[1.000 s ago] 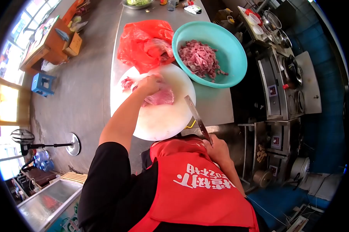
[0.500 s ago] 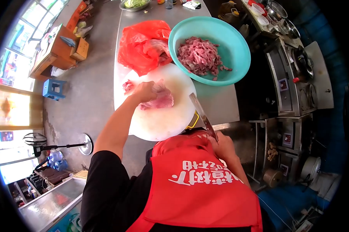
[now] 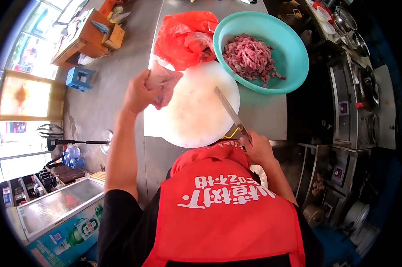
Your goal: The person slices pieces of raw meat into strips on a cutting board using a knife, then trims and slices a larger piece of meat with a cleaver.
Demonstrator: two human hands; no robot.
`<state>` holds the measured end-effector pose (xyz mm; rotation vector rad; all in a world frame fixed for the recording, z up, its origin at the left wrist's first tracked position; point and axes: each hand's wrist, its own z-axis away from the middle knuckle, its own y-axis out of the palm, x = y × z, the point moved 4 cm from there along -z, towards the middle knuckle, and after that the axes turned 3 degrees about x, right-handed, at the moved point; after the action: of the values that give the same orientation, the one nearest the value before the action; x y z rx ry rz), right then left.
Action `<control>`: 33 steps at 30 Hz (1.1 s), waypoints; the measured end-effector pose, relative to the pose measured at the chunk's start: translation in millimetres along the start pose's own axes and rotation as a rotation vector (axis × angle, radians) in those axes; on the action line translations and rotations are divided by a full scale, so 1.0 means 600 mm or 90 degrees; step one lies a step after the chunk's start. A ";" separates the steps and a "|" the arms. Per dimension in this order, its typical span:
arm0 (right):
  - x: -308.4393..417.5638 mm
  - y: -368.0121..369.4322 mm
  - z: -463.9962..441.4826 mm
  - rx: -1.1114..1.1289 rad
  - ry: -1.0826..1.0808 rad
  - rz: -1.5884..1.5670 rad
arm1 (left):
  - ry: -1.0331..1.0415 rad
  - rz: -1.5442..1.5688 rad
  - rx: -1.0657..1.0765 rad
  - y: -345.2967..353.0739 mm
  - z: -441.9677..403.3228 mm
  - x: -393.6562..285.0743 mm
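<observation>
My left hand (image 3: 141, 92) is closed on a slab of raw meat (image 3: 163, 84), held up over the left edge of the round white cutting board (image 3: 196, 115). In my right hand (image 3: 257, 149) is a knife (image 3: 231, 111), gripped by its handle, its blade slanting up and left across the board's right edge. Beyond the board lies a red plastic bag (image 3: 178, 38) with more raw meat (image 3: 200, 44) showing in its opening. Beside it, a turquoise basin (image 3: 292, 66) holds a heap of cut meat strips (image 3: 250, 58).
The board lies on a metal table (image 3: 268, 118). A yellow handle (image 3: 230, 132) shows by the board's near right edge. On the floor to the left are a blue stool (image 3: 79, 78) and a wooden desk (image 3: 83, 38). Metal kitchen equipment (image 3: 347, 104) stands on the right.
My left hand has lifted the meat from the board's middle to its left edge. The small meat scrap at the left no longer shows. The knife has shifted slightly and the view has moved.
</observation>
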<state>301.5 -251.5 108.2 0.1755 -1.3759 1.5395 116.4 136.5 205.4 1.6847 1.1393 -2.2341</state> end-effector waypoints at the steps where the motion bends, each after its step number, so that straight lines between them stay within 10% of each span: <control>1: -0.001 0.001 -0.003 -0.005 -0.013 -0.023 | -0.040 -0.034 -0.038 0.015 0.013 -0.010; 3: -0.002 0.004 -0.008 0.005 -0.016 -0.013 | 0.060 -0.350 -0.161 0.100 0.040 0.001; 7: -0.010 0.010 -0.013 0.011 -0.027 -0.015 | -0.046 -0.326 0.227 0.258 0.131 0.086; 18: -0.062 0.020 0.028 0.080 0.095 -0.031 | -0.231 -0.324 -0.037 0.148 0.241 0.247; 23: -0.058 0.033 0.025 0.079 0.085 -0.026 | -0.081 -0.218 -0.228 0.166 0.186 0.221; 28: -0.036 0.028 0.021 0.080 0.073 -0.003 | 0.162 -0.369 -0.007 0.246 0.195 0.225; 33: -0.031 0.035 0.028 0.062 0.089 0.018 | 0.034 -0.291 -0.051 0.179 0.208 0.282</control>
<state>286.5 -272.0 87.7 0.1067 -1.1990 1.6120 10.7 38.5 18.4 1.5863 1.7538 -2.3525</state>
